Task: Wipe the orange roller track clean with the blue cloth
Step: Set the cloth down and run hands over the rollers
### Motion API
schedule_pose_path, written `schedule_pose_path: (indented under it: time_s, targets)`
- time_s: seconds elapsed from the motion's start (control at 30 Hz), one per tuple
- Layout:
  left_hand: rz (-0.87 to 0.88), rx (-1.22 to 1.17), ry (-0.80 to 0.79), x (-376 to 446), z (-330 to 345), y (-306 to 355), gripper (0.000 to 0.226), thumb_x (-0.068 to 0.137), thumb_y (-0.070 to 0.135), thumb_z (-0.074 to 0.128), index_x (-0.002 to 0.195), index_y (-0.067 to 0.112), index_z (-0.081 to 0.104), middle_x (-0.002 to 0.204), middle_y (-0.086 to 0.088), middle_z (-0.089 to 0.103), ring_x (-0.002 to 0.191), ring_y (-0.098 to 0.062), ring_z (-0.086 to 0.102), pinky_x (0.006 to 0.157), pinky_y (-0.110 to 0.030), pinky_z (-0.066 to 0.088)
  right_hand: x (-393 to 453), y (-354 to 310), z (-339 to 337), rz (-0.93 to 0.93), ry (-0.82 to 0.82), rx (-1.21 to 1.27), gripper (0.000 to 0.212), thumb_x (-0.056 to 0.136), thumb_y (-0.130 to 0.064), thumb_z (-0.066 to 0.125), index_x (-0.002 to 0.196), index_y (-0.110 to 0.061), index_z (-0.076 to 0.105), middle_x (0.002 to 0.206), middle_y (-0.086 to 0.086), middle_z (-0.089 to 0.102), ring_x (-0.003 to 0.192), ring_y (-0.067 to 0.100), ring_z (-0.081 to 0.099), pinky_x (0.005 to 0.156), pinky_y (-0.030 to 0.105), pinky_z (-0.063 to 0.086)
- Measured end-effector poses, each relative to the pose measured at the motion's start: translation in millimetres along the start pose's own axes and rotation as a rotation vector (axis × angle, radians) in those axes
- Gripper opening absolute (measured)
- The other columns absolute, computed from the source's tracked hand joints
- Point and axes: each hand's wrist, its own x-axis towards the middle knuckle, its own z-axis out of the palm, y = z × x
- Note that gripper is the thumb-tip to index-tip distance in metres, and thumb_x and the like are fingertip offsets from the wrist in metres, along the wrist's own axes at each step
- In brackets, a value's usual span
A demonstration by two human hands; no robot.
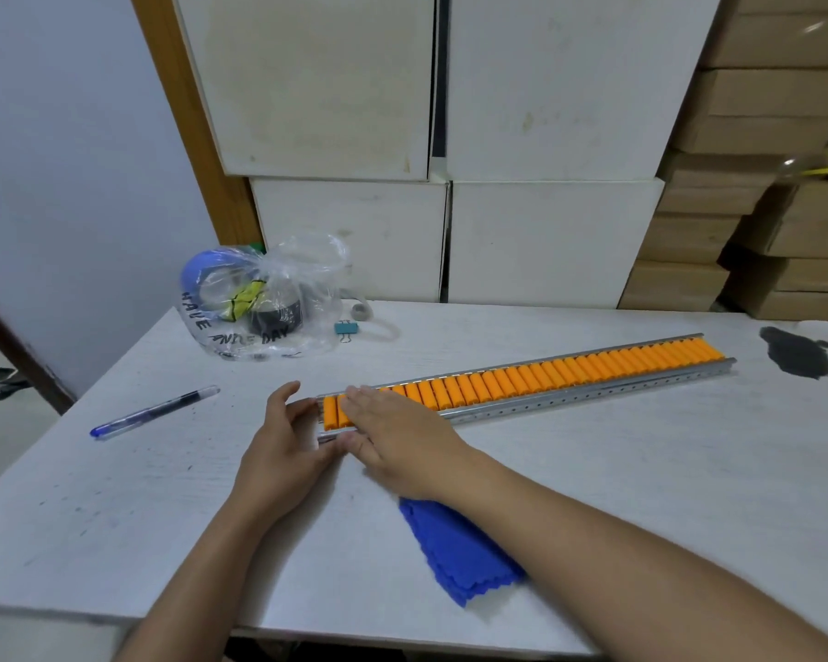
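Observation:
The orange roller track [570, 372], a long metal rail full of orange rollers, lies slantwise across the white table from the middle to the far right. My left hand [288, 437] cups its near left end, thumb on the front rail and fingers at the end. My right hand [393, 437] lies flat over the first rollers, fingers stretched out, thumb touching the front rail. The blue cloth [455, 547] lies folded on the table under my right forearm, near the front edge. Neither hand holds the cloth.
A blue pen [154, 412] lies to the left on the white table [593, 470]. A clear plastic bag [264, 303] with tape rolls and a blue binder clip [346, 328] sit at the back left. A dark patch [797, 358] marks the far right. White and cardboard boxes stand behind.

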Motion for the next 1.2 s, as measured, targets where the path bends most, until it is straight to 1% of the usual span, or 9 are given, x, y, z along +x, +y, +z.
schedule_pose_path:
  time_s: [0.23,0.5,0.67,0.77,0.87,0.97,1.03,1.1,1.2]
  targets:
    - [0.027,0.031,0.016,4.0,-0.5,-5.9,0.086,0.068,0.03,0.08,0.135,0.032,0.027,0.132,0.007,0.055,0.119,-0.016,0.051,0.098,-0.042,0.041,-57.6,73.8,-27.1,0.17,0.086,-0.004,0.053,0.099,-0.043,0.032,0.146,-0.018,0.029,0.154,-0.001,0.027,0.141,0.01,0.018,0.113,0.025,0.008]
    - [0.04,0.038,0.02,4.7,0.6,-6.0,0.083,0.068,0.027,0.081,0.133,0.031,0.031,0.129,0.006,0.056,0.118,-0.018,0.052,0.096,-0.04,0.04,-124.0,167.6,-60.4,0.464,0.215,-0.081,0.062,0.095,-0.052,0.021,0.141,-0.014,0.039,0.149,0.004,0.037,0.138,0.015,0.028,0.115,0.033,0.014]
    - [0.045,0.047,0.029,4.4,0.7,-6.6,0.082,0.067,0.029,0.081,0.132,0.033,0.032,0.127,0.009,0.056,0.117,-0.017,0.052,0.094,-0.04,0.041,-153.4,223.8,-75.7,0.705,0.31,-0.126,0.053,0.098,-0.04,0.032,0.138,-0.007,0.043,0.146,0.012,0.04,0.138,0.021,0.028,0.116,0.04,0.014]
    - [0.05,0.059,0.03,5.0,1.5,-7.2,0.081,0.067,0.027,0.081,0.133,0.031,0.033,0.127,0.008,0.056,0.116,-0.017,0.052,0.092,-0.039,0.041,-160.3,248.3,-85.0,0.831,0.374,-0.183,0.047,0.098,-0.04,0.03,0.118,-0.004,0.053,0.126,0.017,0.056,0.122,0.029,0.044,0.109,0.047,0.023]
    - [0.064,0.08,0.025,6.4,2.6,-7.0,0.08,0.068,0.025,0.081,0.134,0.027,0.035,0.128,0.003,0.057,0.114,-0.018,0.052,0.09,-0.038,0.041,-164.0,265.9,-89.6,0.945,0.419,-0.2,0.049,0.095,-0.044,0.022,0.104,-0.007,0.054,0.108,0.014,0.059,0.105,0.029,0.048,0.106,0.051,0.026]
    - [0.08,0.114,0.021,5.9,3.0,-4.2,0.08,0.069,0.025,0.08,0.135,0.027,0.035,0.128,0.001,0.057,0.114,-0.02,0.053,0.091,-0.038,0.042,-156.7,264.1,-90.4,1.066,0.49,-0.153,0.064,0.094,-0.05,0.018,0.112,-0.002,0.056,0.119,0.019,0.056,0.115,0.033,0.044,0.11,0.051,0.021]
    - [0.092,0.14,0.013,5.1,2.9,0.1,0.081,0.07,0.024,0.078,0.138,0.025,0.035,0.129,0.001,0.057,0.116,-0.02,0.052,0.093,-0.039,0.042,-139.5,239.5,-89.5,0.991,0.591,-0.095,0.057,0.098,-0.044,0.029,0.124,0.0,0.052,0.136,0.021,0.048,0.13,0.031,0.034,0.114,0.047,0.014]
    - [0.112,0.166,-0.009,3.6,2.4,3.9,0.082,0.071,0.026,0.077,0.14,0.024,0.034,0.133,0.0,0.054,0.12,-0.02,0.049,0.098,-0.038,0.041,-117.7,191.7,-84.8,0.774,0.655,0.05,0.043,0.099,-0.029,0.041,0.132,-0.002,0.047,0.146,0.012,0.038,0.139,0.019,0.022,0.117,0.039,0.007]
    - [0.121,0.168,-0.068,-1.6,-3.1,1.8,0.082,0.069,0.033,0.078,0.139,0.025,0.036,0.136,0.004,0.049,0.122,-0.012,0.046,0.1,-0.03,0.037,-92.1,100.9,-64.5,0.483,0.441,0.191,0.042,0.097,-0.029,0.046,0.138,-0.02,0.042,0.145,-0.015,0.026,0.134,-0.006,0.003,0.114,0.025,0.002]
